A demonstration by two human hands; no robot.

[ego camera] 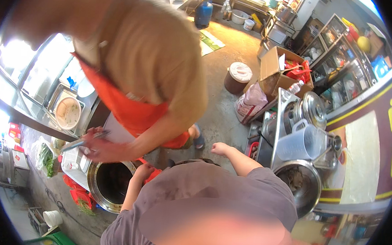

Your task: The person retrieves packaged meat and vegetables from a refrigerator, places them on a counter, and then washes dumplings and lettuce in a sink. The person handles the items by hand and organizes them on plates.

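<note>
My left hand (pixel 144 172) is closed around part of a red plastic item (pixel 153 176), perhaps a bag, close to my grey shirt. Just to its left is the metal rim (pixel 93 183) of a deep round vessel with a dark inside. My right hand (pixel 219 149) hangs in front of me with its fingers curled, and nothing shows in it. Across from me stands a person in a red apron (pixel 129 110). That person's hands (pixel 103 149) hold a flat device, probably a phone, over the vessel's far side.
On the right, a clear measuring jug (pixel 299 142) and a steel pot (pixel 315 200) stand at a metal counter. A lidded bin (pixel 239 78), a sack (pixel 251 102) and an open cardboard box (pixel 270 64) are farther off. Leafy greens (pixel 47 159) lie at left beside a white basket (pixel 76 157).
</note>
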